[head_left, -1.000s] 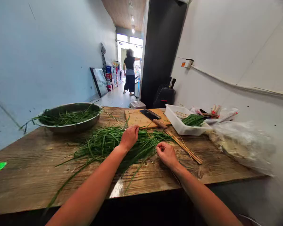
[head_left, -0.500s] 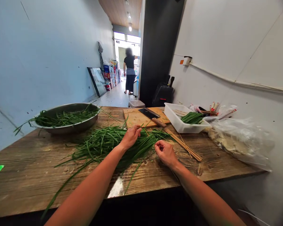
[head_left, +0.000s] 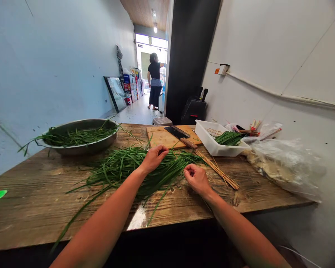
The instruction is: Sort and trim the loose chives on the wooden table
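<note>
A loose heap of garlic chives point(head_left: 123, 163) lies across the wooden table in front of me. Over the heap's right part is my left hand point(head_left: 155, 158), thumb and fingers pinched together; whatever is between them is too small to make out. My right hand point(head_left: 197, 179) is curled closed just right of the cut ends of the chives, and its grip is hidden. A thin stick-like line shows below that wrist. Bamboo skewers point(head_left: 219, 171) lie in a bundle to the right, by the handle of a cleaver point(head_left: 178, 132).
The cleaver rests on a cutting board point(head_left: 159, 138). A metal basin point(head_left: 86, 149) of chives stands left, a white tray point(head_left: 216, 149) with skewered chives right. Beyond the tray is a plastic bag point(head_left: 287, 163). A person point(head_left: 155, 80) stands far back near the doorway.
The view has tilted down a little. My left fingers have drawn closer together and shifted slightly right; my right hand stays almost in place, still curled. The chives look the same.
</note>
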Tool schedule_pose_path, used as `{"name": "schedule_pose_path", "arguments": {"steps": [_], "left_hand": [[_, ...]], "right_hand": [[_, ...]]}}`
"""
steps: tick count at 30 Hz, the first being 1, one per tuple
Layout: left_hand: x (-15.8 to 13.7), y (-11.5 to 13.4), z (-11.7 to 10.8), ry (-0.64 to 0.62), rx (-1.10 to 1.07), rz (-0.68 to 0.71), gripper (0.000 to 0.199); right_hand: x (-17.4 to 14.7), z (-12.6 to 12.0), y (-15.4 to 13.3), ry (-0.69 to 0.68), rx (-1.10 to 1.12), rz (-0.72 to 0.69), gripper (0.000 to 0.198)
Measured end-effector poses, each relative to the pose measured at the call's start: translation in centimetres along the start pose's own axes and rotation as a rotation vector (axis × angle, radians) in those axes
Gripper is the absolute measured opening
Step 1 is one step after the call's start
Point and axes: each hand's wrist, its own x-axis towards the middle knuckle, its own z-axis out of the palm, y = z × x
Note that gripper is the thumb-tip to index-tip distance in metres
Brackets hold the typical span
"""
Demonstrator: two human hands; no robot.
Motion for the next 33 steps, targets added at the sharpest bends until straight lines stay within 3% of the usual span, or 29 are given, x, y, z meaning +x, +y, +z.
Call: {"name": "schedule_pose_path", "arguments": {"steps": [6, 16, 33], "left_hand": [[-0.12, -0.07, 0.74, 0.123, 0.014, -0.101, 0.021], [-0.34, 0.75, 0.78, 0.074, 0.107, -0.094, 0.03], [-0.41, 0.68, 0.76, 0.051, 0.071, -0.057, 0.026]], "right_hand": [[-0.13, -0.09, -0.32, -0.016, 0.03, -0.035, 0.011], [-0.14, -0.11, -0.41, -0.022, 0.052, -0.038, 0.012], [-0.11, 0.16, -0.21, -0.03, 0.064, -0.006, 0.014]]}}
